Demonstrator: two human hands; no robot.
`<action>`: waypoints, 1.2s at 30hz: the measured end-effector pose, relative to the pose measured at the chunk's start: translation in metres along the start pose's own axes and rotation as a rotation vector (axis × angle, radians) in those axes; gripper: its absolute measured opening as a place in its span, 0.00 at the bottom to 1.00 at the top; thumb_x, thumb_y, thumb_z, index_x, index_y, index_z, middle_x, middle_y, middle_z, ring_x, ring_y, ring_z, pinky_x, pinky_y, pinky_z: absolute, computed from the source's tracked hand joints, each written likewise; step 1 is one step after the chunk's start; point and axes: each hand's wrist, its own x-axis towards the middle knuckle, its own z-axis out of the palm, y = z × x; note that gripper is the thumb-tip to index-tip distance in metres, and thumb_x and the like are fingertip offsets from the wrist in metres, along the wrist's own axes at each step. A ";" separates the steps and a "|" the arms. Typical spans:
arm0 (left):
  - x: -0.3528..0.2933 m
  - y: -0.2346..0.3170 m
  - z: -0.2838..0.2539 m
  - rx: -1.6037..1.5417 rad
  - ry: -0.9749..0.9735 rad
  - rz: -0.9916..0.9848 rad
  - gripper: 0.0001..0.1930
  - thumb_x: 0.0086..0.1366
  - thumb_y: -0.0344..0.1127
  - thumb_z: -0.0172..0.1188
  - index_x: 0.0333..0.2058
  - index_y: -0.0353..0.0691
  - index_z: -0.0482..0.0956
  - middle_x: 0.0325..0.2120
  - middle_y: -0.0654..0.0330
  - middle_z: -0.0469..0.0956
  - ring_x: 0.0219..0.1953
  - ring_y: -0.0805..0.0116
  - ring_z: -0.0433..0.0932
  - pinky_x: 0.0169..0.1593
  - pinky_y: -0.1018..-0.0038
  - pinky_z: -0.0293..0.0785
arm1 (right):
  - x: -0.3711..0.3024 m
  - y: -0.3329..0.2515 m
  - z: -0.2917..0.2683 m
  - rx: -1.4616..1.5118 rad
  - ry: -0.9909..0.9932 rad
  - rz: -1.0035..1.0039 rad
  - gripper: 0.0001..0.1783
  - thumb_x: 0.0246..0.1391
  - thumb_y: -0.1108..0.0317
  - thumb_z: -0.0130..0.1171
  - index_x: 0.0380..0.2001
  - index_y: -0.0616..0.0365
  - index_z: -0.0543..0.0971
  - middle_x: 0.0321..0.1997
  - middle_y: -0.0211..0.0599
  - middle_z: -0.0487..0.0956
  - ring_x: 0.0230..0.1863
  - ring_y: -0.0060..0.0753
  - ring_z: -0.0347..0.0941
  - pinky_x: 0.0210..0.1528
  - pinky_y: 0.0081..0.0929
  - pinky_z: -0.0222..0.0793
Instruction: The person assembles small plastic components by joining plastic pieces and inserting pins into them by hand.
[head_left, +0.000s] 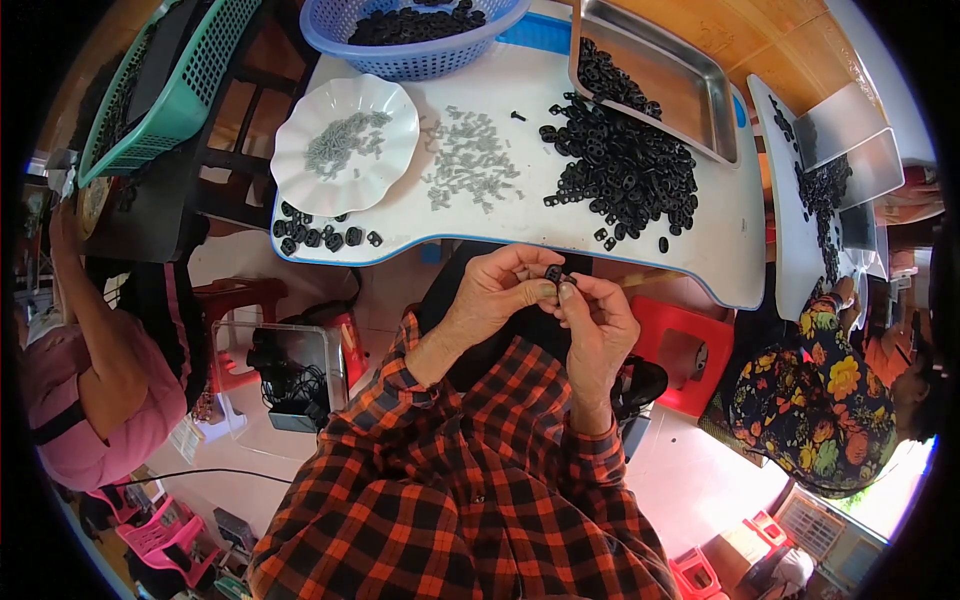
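Note:
Just off the table's front edge, above my lap, my left hand and my right hand meet with closed fingertips. Between them is a small black plastic cord lock, pinched from both sides; the fingers partly hide it, and I cannot tell whether it is one part or two. Past my hands, small pale grey springs lie scattered on the white table. More of them fill a white scalloped plate. To the right spreads a heap of black two-holed plastic pieces.
A metal tray tips more black pieces onto the heap. A blue basket stands at the back. Several black cord locks sit below the plate. A red stool is right of my legs. People work at both sides.

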 end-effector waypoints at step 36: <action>-0.003 -0.002 -0.005 0.133 -0.019 -0.022 0.12 0.60 0.22 0.58 0.44 0.31 0.75 0.33 0.61 0.78 0.34 0.80 0.76 0.37 0.83 0.75 | 0.018 0.002 -0.025 0.103 -0.261 0.269 0.06 0.53 0.73 0.59 0.33 0.65 0.78 0.25 0.35 0.79 0.23 0.18 0.73 0.24 0.12 0.66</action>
